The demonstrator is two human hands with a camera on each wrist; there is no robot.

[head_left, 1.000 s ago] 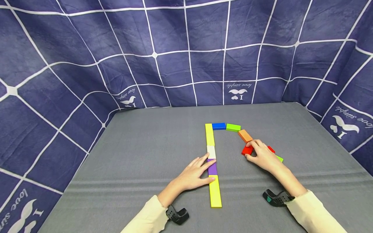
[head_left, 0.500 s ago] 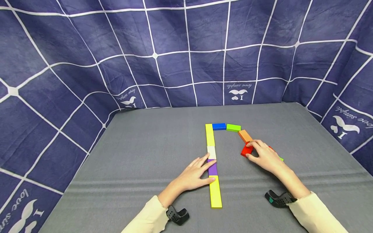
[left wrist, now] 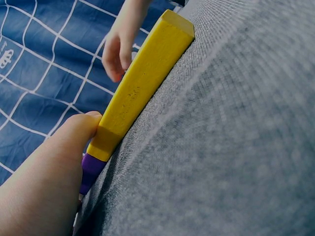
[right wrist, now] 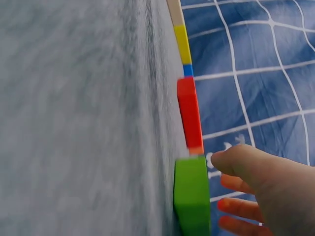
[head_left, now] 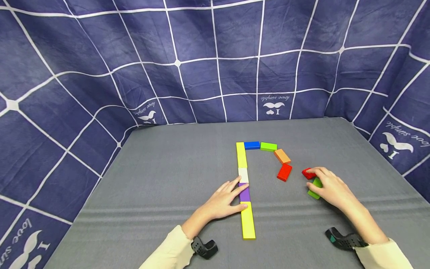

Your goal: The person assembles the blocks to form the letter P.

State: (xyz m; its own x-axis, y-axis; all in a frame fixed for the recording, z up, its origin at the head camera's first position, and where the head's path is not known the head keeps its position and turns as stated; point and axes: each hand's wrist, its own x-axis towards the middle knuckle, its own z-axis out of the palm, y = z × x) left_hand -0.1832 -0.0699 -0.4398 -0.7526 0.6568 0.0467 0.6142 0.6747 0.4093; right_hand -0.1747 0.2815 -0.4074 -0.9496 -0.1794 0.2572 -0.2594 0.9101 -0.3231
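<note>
A straight column of blocks lies on the grey cloth: a yellow block (head_left: 241, 155), a white block (head_left: 243, 174), a purple block (head_left: 245, 194) and another yellow block (head_left: 248, 222). My left hand (head_left: 220, 203) rests on the column with spread fingers; in the left wrist view its thumb touches the near yellow block (left wrist: 138, 93). At the right, my right hand (head_left: 330, 187) hovers over a green block (head_left: 315, 190) and a red block (head_left: 307, 173), partly covering both. In the right wrist view its thumb and fingers are apart, beside the green block (right wrist: 192, 191).
From the column's top a curve runs rightward: a blue block (head_left: 252, 145), a green block (head_left: 268, 147), an orange block (head_left: 282, 156) and a red block (head_left: 284, 172). A blue gridded curtain (head_left: 201, 78) stands behind and beside the grey surface (head_left: 174, 160).
My right hand has let go of the red block at the curve's end, now turned slightly, and moved right to the loose green and red blocks. The left hand stays put.
</note>
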